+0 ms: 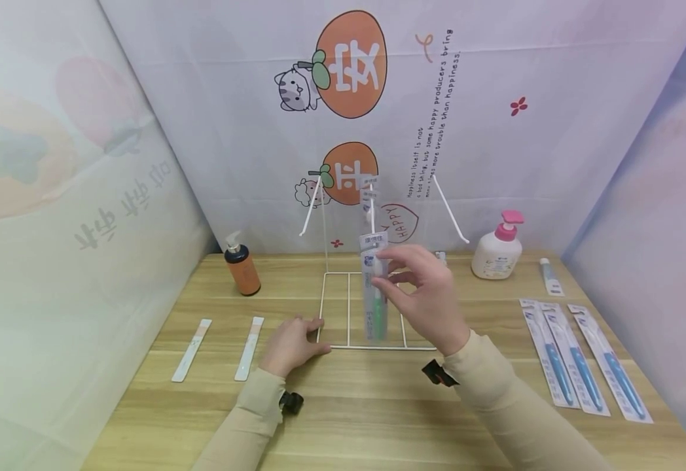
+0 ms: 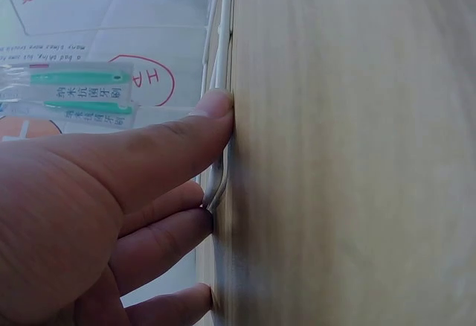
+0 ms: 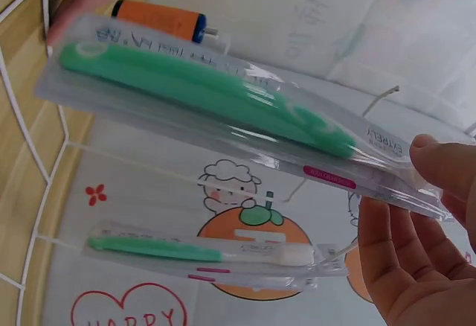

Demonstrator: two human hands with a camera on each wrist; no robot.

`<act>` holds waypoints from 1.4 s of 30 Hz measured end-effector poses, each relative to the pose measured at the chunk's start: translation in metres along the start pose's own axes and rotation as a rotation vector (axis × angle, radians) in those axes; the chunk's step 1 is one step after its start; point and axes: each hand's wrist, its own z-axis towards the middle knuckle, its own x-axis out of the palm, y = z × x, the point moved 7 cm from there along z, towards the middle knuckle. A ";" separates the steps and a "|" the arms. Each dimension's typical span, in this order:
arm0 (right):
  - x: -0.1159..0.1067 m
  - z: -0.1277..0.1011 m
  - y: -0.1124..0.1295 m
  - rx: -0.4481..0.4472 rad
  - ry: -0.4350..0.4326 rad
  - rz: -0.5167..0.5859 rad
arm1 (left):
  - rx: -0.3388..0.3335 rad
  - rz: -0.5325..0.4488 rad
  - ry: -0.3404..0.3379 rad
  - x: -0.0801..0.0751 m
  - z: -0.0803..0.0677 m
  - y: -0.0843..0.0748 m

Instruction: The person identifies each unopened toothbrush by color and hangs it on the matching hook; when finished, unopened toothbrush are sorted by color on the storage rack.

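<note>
a white wire rack (image 1: pixel 349 307) on the desk (image 1: pixel 378 405) carries one packaged green toothbrush (image 3: pixel 201 251) (hung on a peg). the right hand (image 1: pixel 428 294) pinches another green toothbrush pack (image 1: pixel 374 294) above the rack's base. the left hand (image 1: pixel 292 341), fingers fairly straight, presses the rack's front corner.

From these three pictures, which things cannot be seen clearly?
- Head view: the right hand covers the middle of the green toothbrush pack.
- Head view: whether that pack already hangs on the wire rack cannot be told.
- Left wrist view: the left hand hides the rack's corner; print is blurred.
</note>
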 end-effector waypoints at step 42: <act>0.029 0.038 -0.074 0.085 -0.035 -0.247 | -0.006 0.031 0.014 0.002 0.001 0.000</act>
